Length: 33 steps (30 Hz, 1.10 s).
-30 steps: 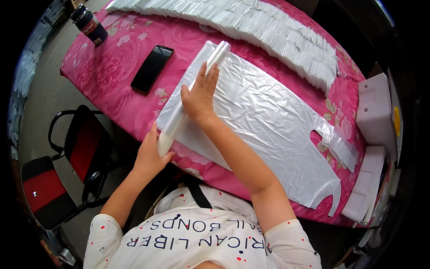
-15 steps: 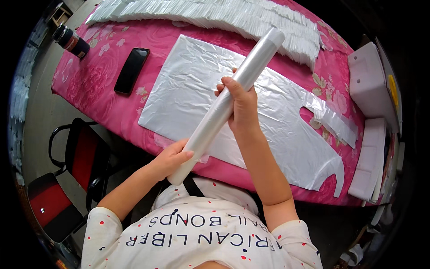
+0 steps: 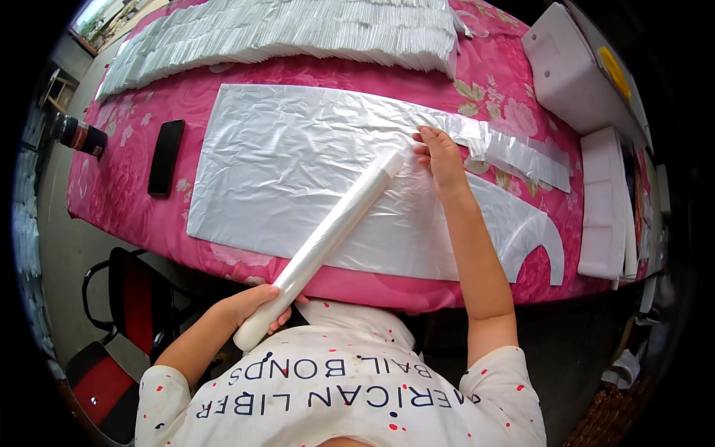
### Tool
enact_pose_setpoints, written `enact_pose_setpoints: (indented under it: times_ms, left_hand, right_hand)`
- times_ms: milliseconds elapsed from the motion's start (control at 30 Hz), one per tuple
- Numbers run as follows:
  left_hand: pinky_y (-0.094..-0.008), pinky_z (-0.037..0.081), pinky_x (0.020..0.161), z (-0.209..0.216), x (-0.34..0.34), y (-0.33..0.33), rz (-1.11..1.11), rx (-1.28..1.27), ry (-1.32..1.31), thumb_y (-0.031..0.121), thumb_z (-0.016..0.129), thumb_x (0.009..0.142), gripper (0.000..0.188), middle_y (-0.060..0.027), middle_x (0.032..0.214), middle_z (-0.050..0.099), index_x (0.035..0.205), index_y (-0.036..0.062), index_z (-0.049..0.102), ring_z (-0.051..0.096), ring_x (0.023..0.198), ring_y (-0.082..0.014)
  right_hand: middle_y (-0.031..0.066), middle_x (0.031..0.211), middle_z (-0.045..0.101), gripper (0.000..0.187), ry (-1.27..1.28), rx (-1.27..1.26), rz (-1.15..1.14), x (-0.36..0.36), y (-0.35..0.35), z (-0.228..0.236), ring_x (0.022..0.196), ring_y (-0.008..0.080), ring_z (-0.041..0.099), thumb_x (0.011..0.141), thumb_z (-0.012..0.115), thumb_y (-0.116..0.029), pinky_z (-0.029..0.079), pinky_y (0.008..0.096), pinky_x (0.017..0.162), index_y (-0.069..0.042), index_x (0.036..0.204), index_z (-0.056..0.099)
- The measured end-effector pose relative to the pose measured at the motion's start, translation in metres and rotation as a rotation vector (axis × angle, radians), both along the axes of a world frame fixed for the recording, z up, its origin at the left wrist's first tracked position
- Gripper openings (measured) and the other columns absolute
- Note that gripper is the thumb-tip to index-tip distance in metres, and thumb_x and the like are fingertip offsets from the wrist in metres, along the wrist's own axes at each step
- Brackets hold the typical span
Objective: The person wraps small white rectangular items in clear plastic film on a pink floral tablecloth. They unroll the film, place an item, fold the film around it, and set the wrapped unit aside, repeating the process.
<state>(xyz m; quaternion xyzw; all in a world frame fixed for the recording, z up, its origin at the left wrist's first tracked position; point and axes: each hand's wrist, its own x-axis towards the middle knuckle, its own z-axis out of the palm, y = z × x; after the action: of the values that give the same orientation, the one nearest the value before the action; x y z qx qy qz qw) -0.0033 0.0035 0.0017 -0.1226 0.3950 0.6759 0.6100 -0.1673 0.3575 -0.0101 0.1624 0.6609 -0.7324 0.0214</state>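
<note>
A long roll of thin, clear-white plastic film point(image 3: 320, 242) slants from my lap up over the table. Its near end is gripped by my left hand point(image 3: 257, 304), fingers wrapped around it. My right hand point(image 3: 442, 158) is at the roll's far end, thumb and fingers pinched on what looks like a wisp of the film. Beneath the roll lies a large, flat, wrinkled plastic sheet point(image 3: 287, 160), silvery white, with curved cutouts and strap-like ends on its right side, shaped like an apron or vest bag.
Long rows of folded white plastic point(image 3: 283, 37) line the table's far side. A black phone point(image 3: 165, 158) and a dark bottle point(image 3: 80, 135) are at the left on the pink floral tablecloth point(image 3: 123, 197). White foam boxes point(image 3: 602, 208) stand right; a red-black chair point(image 3: 134, 298) is lower left.
My right hand has left the roll's middle and moved to its far end, where it pinches. The roll has come down and nearer, still in my left hand. The view has shifted.
</note>
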Motion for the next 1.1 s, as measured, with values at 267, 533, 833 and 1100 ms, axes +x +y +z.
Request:
enact_pose_setpoints:
  times_ms: [267, 533, 833, 1100]
  left_hand:
    - [-0.0232, 0.044, 0.051, -0.007, 0.003, -0.003, 0.008, 0.019, -0.059, 0.059, 0.061, 0.073, 0.074, -0.0043, 0.066, 0.051, 0.116, -0.0011, 0.051, 0.051, 0.054, -0.0111]
    - [-0.0238, 0.048, 0.059, -0.004, -0.004, -0.011, -0.068, -0.001, -0.023, 0.047, 0.069, 0.072, 0.068, -0.0060, 0.074, 0.057, 0.117, -0.0004, 0.050, 0.056, 0.061, -0.0115]
    - [-0.0310, 0.047, 0.081, 0.012, -0.020, -0.049, -0.457, -0.093, 0.212, 0.032, 0.072, 0.075, 0.059, -0.0086, 0.097, 0.060, 0.118, -0.0019, 0.050, 0.058, 0.089, -0.0157]
    - [-0.0380, 0.045, 0.077, 0.052, -0.102, 0.039, -0.770, -0.417, 1.322, 0.034, 0.072, 0.067, 0.047, -0.0145, 0.091, 0.063, 0.102, 0.0036, 0.061, 0.059, 0.087, -0.0319]
  right_hand:
    - [-0.0046, 0.070, 0.057, 0.018, -0.113, 0.228, 0.482, 0.013, -0.005, 0.020, 0.057, 0.0014, 0.046, 0.086, 0.062, -0.024, 0.036, 0.0160, 0.052, -0.006, 0.089, 0.064]
    - [-0.0032, 0.067, 0.057, 0.018, 0.034, 0.312, 0.233, 0.001, 0.034, -0.001, 0.058, 0.0036, 0.048, 0.083, 0.065, -0.019, 0.039, 0.0193, 0.052, -0.002, 0.085, 0.064]
    - [-0.0020, 0.068, 0.057, 0.020, 0.123, 0.684, -0.283, -0.005, 0.205, -0.015, 0.058, 0.0052, 0.049, 0.085, 0.062, -0.020, 0.040, 0.0209, 0.051, 0.000, 0.087, 0.064]
    - [-0.0019, 0.071, 0.058, 0.018, 0.207, 0.487, -0.024, -0.021, 0.097, 0.004, 0.059, 0.0055, 0.049, 0.085, 0.063, -0.018, 0.042, 0.0207, 0.056, 0.000, 0.088, 0.064]
